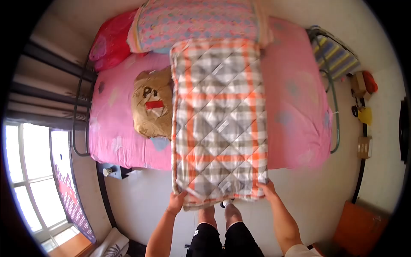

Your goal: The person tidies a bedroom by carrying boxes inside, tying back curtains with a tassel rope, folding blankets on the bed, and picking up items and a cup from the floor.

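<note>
Quilt [219, 124] in gray, white and orange plaid, rectangular and stitched in diagonal lines, stretches away from you across the middle of a pink bed [295, 128]. Its far end meets a bulky, pink patterned coverlet [197, 25]; its near end reaches past the edge of the bed, above the pale floor [141, 192]. Your left hand [176, 201] is at the near left corner, fingers pinching the fabric. Your right hand [266, 189] pinches the right edge close to the near right corner; you cannot tell how its fingers curl under the cloth.

Just left of the quilt, a brown bag [150, 105] with dark lettering and a red bar rests on the bed, its right side hidden behind the plaid. Farther up on the left, a shiny red bundle [113, 43] lies beside the coverlet. Below the quilt you see your own legs in black shorts [205, 240]. A bright window [34, 171] is at far left, and an orange-brown cabinet [357, 227] stands at lower right.
</note>
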### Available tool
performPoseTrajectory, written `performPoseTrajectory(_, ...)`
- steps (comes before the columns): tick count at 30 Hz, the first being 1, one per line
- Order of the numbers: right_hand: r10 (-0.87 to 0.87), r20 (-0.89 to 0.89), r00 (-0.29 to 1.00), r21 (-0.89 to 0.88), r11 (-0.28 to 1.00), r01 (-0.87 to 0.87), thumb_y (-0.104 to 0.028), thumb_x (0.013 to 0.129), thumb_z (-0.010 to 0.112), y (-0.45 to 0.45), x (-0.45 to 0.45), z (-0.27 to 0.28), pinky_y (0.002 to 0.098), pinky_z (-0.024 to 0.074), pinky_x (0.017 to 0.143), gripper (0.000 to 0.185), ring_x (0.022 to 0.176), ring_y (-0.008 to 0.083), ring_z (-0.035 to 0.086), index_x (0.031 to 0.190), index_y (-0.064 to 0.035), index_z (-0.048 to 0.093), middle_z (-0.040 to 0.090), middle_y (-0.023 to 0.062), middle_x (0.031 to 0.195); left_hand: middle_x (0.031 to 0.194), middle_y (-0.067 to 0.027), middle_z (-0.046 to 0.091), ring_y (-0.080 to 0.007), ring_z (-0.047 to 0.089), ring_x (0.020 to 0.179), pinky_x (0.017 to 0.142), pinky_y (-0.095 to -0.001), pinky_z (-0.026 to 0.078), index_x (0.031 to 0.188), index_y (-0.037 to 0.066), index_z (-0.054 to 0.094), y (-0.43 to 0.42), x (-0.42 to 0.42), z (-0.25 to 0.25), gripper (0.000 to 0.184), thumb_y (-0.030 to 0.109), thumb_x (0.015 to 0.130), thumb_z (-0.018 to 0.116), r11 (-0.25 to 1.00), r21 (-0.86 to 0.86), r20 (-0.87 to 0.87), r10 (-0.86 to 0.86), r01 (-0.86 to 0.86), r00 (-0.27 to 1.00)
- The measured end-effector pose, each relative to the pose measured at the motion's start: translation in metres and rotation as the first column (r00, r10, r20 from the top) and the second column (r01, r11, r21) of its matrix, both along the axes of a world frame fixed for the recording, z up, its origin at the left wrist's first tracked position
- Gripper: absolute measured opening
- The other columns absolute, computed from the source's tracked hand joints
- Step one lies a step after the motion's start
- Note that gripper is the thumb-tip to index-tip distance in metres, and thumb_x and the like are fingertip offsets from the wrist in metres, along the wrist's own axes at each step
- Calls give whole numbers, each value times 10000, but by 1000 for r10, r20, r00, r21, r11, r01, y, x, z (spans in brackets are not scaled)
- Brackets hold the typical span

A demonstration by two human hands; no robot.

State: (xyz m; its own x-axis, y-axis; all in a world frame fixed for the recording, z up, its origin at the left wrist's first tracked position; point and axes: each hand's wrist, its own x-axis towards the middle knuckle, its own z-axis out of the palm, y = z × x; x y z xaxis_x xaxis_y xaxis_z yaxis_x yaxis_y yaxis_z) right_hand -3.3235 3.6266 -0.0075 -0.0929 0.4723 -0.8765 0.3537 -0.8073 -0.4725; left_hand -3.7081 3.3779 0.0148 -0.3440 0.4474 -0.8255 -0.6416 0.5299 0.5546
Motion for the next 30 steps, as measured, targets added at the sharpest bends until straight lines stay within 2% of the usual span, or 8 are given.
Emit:
performPoseTrajectory(13,-146,-408,902,-157,984,88,-84,891,562,69,24,290,376,480,993,725,1236,285,546,1535,-42,232,459,188,1435,1526,-153,360,-350,418,1358,1132,-452,356,1554,109,173,40,-24,297,639,215,989,451,923,332,393,53,-196,918)
performPoseTrajectory(14,-333,-326,885,-278,928,247,-170,940,543,99,-15,303,376,494,984,520,1183,253,587,1425,-14,440,562,164,1337,1470,-158,427,-347,473,1305,1103,-457,388,1535,115,233,67,-49,286,590,260,1003,442,919,322,420,76,-227,904)
performPoseTrajectory(15,203,-485,850,165,976,-139,-237,968,523,130,-14,263,373,509,970,389,1128,229,619,1286,-17,573,629,119,1246,1414,-163,493,-345,527,1252,1074,-462,421,1516,121,292,94,-78,261,550,304,1017,433,914,314,447,96,-256,890)
performPoseTrajectory(17,-458,-554,695,-157,878,453,-361,971,497,185,-84,267,423,524,909,484,1045,241,636,1348,-57,517,639,91,1185,1330,-151,549,-318,571,1171,995,-424,475,1448,119,396,165,-133,206,468,300,1018,435,839,426,404,157,-338,901)
performPoseTrajectory(19,-223,-703,675,45,934,355,-343,955,522,236,-105,211,428,520,871,515,938,250,627,1388,-67,483,614,76,1087,1259,-147,585,-296,592,1114,933,-386,504,1388,108,462,242,-165,191,417,283,1009,457,817,456,355,197,-353,914)
performPoseTrajectory(23,315,493,811,760,298,-578,-387,706,828,280,-166,67,409,470,908,768,1058,310,583,1290,9,524,597,169,1169,1275,-275,540,-394,545,1167,990,-426,462,1429,51,377,283,-159,35,765,368,815,706,933,11,-585,-285,359,760)
performPoseTrajectory(27,325,519,791,646,457,-612,-372,677,848,288,-201,75,422,457,926,793,1077,326,561,1274,34,519,571,193,1178,1309,-329,501,-418,495,1242,1012,-462,442,1415,-42,302,261,-131,-6,1006,409,687,831,900,-396,-782,-434,181,448)
performPoseTrajectory(30,190,147,971,741,628,-236,-285,710,825,301,-199,68,416,458,935,695,1102,267,574,1260,18,527,610,158,1173,1376,-316,438,-395,457,1295,1043,-441,411,1361,-74,332,259,-151,-4,1001,477,689,828,947,-210,-308,-300,243,903)
